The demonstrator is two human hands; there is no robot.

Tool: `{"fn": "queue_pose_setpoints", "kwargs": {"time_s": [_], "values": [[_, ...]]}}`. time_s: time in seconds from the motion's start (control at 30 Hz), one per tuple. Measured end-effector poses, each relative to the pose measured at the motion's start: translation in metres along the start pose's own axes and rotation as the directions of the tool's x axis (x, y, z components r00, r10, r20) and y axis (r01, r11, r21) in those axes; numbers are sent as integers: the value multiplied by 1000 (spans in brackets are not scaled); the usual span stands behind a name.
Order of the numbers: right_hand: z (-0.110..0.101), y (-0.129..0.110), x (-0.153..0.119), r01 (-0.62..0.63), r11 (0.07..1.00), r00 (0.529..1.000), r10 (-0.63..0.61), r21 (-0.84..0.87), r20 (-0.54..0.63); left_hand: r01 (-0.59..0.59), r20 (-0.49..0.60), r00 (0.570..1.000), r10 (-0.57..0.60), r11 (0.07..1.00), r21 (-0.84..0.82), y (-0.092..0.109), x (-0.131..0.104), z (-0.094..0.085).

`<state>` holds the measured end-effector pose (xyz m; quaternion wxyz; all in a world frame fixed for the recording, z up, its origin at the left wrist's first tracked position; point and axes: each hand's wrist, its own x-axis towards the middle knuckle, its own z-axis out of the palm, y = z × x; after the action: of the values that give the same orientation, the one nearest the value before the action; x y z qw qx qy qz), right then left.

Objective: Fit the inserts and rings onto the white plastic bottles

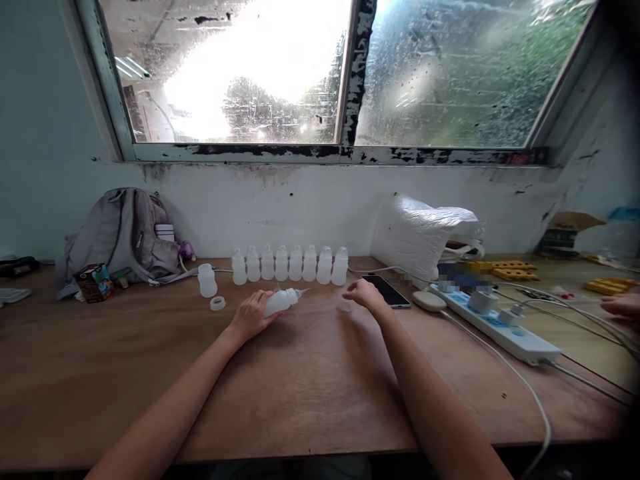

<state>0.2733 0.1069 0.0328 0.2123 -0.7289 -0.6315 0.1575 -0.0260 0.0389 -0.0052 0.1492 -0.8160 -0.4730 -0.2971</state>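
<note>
My left hand [253, 313] is wrapped round a frosted baby bottle [278, 302], tilted over the table with its clear nipple pointing right. Over to the right, my right hand [365, 294] is closed, its fingertips pressed together and pointing down; whatever they hold is hidden. Just below those fingertips lies a small, faint translucent piece [344, 305], perhaps a cap. Behind my hands, several capped baby bottles [296, 263] stand upright in a row. An open bottle [207, 281] stands left of my left hand, with a white collar ring [217, 304] lying in front of it.
A grey backpack [125, 230] and a small brown carton [94, 283] sit at left. On the right are a phone [393, 293], a round white pad [429, 301], a white power strip [500, 327] with cables, and a white bag [415, 233]. Another person's hand [620, 307] shows at far right.
</note>
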Motion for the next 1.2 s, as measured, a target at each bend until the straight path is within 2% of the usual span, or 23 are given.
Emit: {"fn": "queue_pose_setpoints", "kwargs": {"time_s": [0.07,0.13,0.2,0.27,0.4,0.67,0.87,1.2], "values": [[6,-8,-4,149,944,985,-168,295,42,-9,-9,1000,9,1000,1,0,0,0],[10,-18,-9,209,795,960,-278,569,36,-8,-20,1000,8,1000,9,0,0,-1],[14,-28,-16,209,659,942,-334,722,32,-4,-26,1000,5,1000,17,0,0,0],[16,-36,-23,192,587,923,-380,787,58,-3,-28,1000,4,1000,18,0,0,0],[20,-45,-31,162,565,907,-409,809,104,-4,-36,999,5,1000,14,0,0,-1],[30,-49,-35,142,545,884,-445,826,141,-18,-46,999,18,1000,-2,3,0,-2],[30,-51,-38,148,554,864,-475,820,165,-23,-41,999,23,1000,-6,5,0,-3],[36,-51,-37,124,585,861,-464,801,206,-25,-31,999,25,999,-19,6,0,-5]]}}
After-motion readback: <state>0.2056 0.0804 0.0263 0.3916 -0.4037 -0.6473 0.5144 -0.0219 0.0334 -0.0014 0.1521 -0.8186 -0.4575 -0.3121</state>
